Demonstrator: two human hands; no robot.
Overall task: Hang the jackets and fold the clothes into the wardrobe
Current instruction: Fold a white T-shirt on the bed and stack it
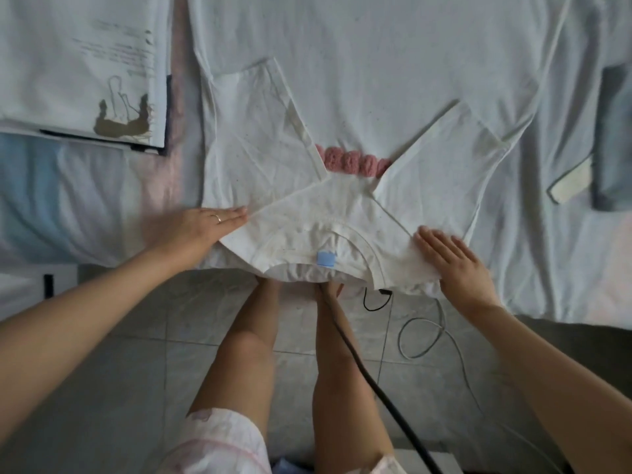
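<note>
the shirt (342, 213) lies on the bed (68, 200) at its near edge, collar and blue label (326, 258) toward the person, with the collar end hanging a little over the side. both sleeves are folded inward and meet in a v over the pink trim (352, 160). the left hand (205, 227) lies flat, fingers straight and together, pressing the left shoulder fold; the right hand (451, 261) is flat too, fingers slightly spread, pressing the right shoulder. neither grips anything. the step in hand looks like smoothing the sleeve folds before folding the body up. to do it well, sweep both palms outward and away along the creases so the side edges run parallel, slide the collar fully onto the bed so it does not drag the cloth down, then take the shoulders and bring them evenly toward the far hem, which lies out of view. the shirt seems to overlap other white cloth further up, so care is needed to lift only one layer. a printed tee (85, 63), folded, sits at the far left, well apart, and a blue garment (612, 138) lies at the right edge. on the floor (136, 354) a black cable (376, 381) runs past the legs and a white cable (420, 336) loops near the feet, a likely trip risk when stepping toward the wardrobe, which is not in view.
</note>
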